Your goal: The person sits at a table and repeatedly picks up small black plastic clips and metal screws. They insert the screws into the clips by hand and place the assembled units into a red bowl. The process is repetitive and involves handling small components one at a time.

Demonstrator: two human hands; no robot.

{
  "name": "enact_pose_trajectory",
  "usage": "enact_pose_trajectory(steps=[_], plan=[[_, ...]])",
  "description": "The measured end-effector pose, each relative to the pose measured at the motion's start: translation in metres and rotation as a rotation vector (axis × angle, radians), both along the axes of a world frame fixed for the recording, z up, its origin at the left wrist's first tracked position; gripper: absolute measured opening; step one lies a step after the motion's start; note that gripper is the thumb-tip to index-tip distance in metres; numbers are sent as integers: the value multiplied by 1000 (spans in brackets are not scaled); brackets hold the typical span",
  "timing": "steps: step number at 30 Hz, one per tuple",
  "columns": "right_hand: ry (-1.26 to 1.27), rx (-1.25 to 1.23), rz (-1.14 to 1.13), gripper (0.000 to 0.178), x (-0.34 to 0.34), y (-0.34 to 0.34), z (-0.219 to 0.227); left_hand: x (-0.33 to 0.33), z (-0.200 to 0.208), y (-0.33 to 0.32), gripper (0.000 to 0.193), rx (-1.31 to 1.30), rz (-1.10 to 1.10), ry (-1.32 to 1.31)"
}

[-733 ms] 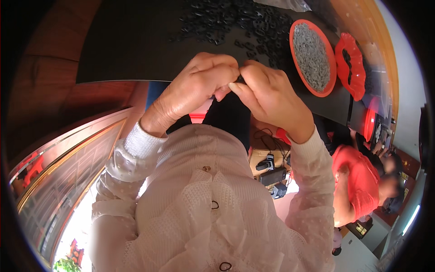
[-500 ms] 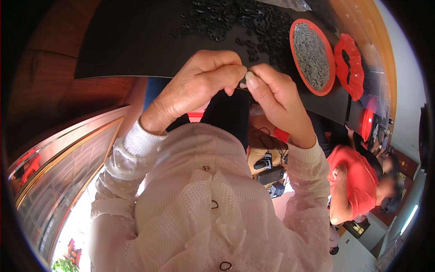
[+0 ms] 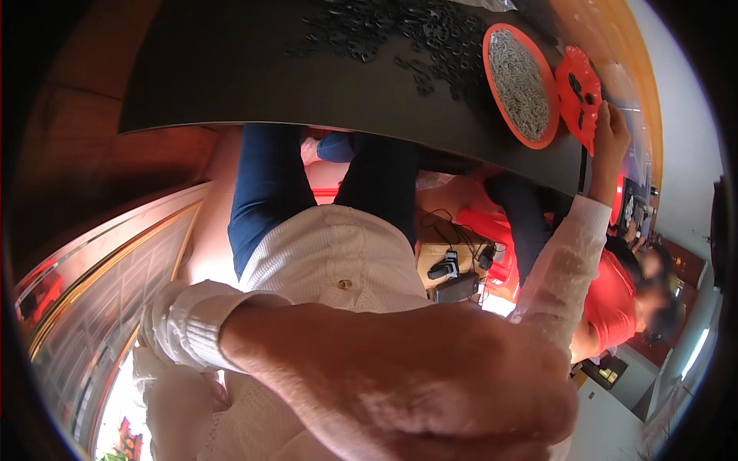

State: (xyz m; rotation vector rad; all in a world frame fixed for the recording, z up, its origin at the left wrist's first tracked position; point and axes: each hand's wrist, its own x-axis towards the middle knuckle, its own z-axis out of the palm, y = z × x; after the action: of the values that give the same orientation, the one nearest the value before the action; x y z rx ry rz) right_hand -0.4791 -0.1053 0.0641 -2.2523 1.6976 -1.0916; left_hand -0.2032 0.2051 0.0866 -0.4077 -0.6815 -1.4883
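My right hand (image 3: 612,142) has its fingertips at the right rim of a red wavy-edged dish (image 3: 567,96) with a few small dark pieces in it. Those fingers are drawn together, and anything between them is too small to make out. Large and close to the view, my left hand (image 3: 430,376) is blurred over my lap, its fingers hidden. Left of the dish stands an orange-rimmed bowl (image 3: 555,115) full of small grey metal pieces that look like screws. Many small black parts (image 3: 430,34) lie loose at the back of the dark table (image 3: 231,84).
Beside my right arm, a person in a red shirt (image 3: 615,303) sits at the right. Below the table edge, a wooden stool or box (image 3: 438,265) carries cables and dark devices (image 3: 457,288). A clear plastic bag (image 3: 488,4) lies at the back.
My hands were together at the table edge around a small dark piece. The right has moved to the red dish, while the left has come back toward my chest and the view.
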Motion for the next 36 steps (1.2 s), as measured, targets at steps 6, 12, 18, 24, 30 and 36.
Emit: enact_pose_trajectory(steps=[6, 12, 18, 24, 30, 36], plan=[[-48, 81, 30, 33, 14, 29, 3, 24, 18, -10, 14, 135, -315, -21], [76, 85, 275, 29, 78, 89, 2, 2, -9, 2, 13, -87, -73, -5], [119, 126, 449, 24, 117, 114, -11, -3, -21, 6, 12, -130, -19, -15], [255, 197, 624, 19, 174, 139, -15, -4, -26, 9, 10, -122, -14, -25], [254, 148, 816, 17, 196, 133, -34, -6, -34, 9, 9, -114, -12, -35], [547, 3, 685, 24, 261, 145, -5, -4, -36, 11, 8, -120, -18, -27]])
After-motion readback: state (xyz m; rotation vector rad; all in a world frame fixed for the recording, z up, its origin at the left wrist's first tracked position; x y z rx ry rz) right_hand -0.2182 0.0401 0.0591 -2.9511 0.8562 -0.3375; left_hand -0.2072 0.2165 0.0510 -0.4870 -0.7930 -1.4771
